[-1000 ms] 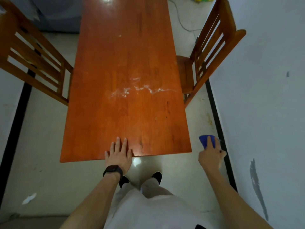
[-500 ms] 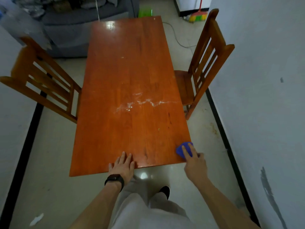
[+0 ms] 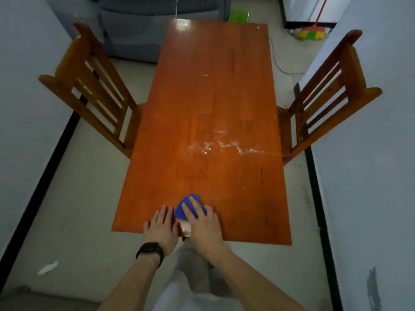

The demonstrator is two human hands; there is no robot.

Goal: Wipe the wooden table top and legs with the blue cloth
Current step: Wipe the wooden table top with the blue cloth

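The right hand [image 3: 203, 225] lies flat on the blue cloth [image 3: 184, 209], fingers straight and spread, pressing it onto the worktop [image 3: 213, 122] close to the near edge, a little left of that edge's middle. The cloth shows as a small bunched wad under and ahead of the fingers. The left hand [image 3: 160, 228] rests just beside it, palm down with fingers straight and slightly apart, at the near edge; its fingers nearly touch the cloth's left side. A black watch [image 3: 150, 250] sits on the left wrist.

Farther up the worktop, toward the right edge at about mid-length, a streak of white smears [image 3: 229, 145] crosses the wood. One wooden chair [image 3: 94, 86] stands at the left edge and another chair [image 3: 325, 97] at the right edge. Beyond the far edge is a grey sofa [image 3: 134, 30], and a broom [image 3: 312, 33] lies on the floor near the far right corner.
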